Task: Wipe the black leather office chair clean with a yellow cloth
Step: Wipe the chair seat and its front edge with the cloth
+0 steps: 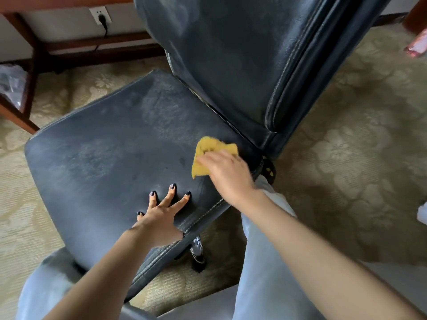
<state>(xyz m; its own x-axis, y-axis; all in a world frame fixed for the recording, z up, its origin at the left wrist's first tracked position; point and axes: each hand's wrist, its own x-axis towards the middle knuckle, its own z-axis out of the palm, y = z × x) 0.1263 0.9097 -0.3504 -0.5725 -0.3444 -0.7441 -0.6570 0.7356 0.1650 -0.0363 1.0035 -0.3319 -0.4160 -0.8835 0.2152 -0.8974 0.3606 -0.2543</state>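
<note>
Black leather chair [104, 158]: seat front toward 8 o'clock, backrest toward 1 o'clock. Right hand [227, 174]: grip holding bunched yellow cloth [212, 146] at seat's 3 o'clock. Left hand [159, 215]: grip wide, flat on seat.

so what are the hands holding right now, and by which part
The right hand holds the bunched yellow cloth by its near part, pressing it on the chair seat. The left hand holds nothing; its spread fingers rest on the seat.

Beige floral carpet [346, 135] covers floor. White wall [57, 26] top left, socket [100, 15] with black plug, cord hanging down. Red-brown wooden desk frame [34, 54] against wall, crumpled clear plastic [10, 82] at left edge. Soft, even light.
</note>
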